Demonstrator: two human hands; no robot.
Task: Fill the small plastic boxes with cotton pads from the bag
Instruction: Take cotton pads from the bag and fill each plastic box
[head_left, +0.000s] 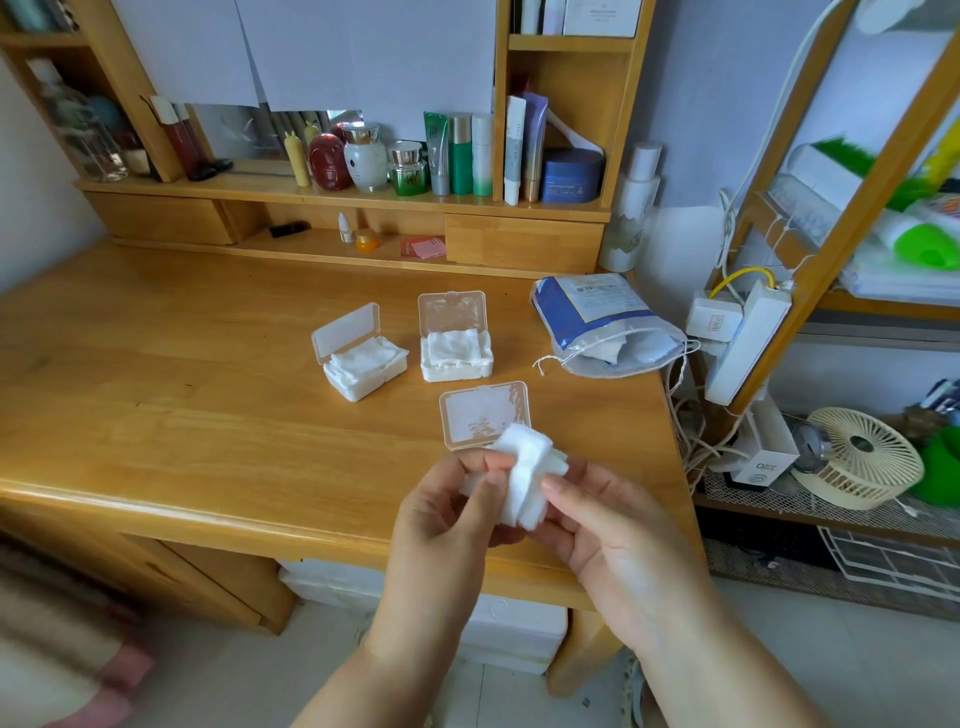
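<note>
Both hands, left hand (457, 499) and right hand (608, 525), are pinching a white cotton-pad stack (524, 480); squaring its edges should help it drop into the near clear plastic box (484, 414).

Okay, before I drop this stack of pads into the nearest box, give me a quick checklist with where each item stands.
1. Stack of white cotton pads held by both the left hand and right hand: ok.
2. Nearest clear plastic box, lid open: ok.
3. Its tray free to receive pads: cannot tell, hidden behind the hands.
4. Pads squared up: not ok, stack is fanned.
5. Two farther clear boxes already filled: ok.
6. Blue drawstring bag open for refills: ok.
</note>
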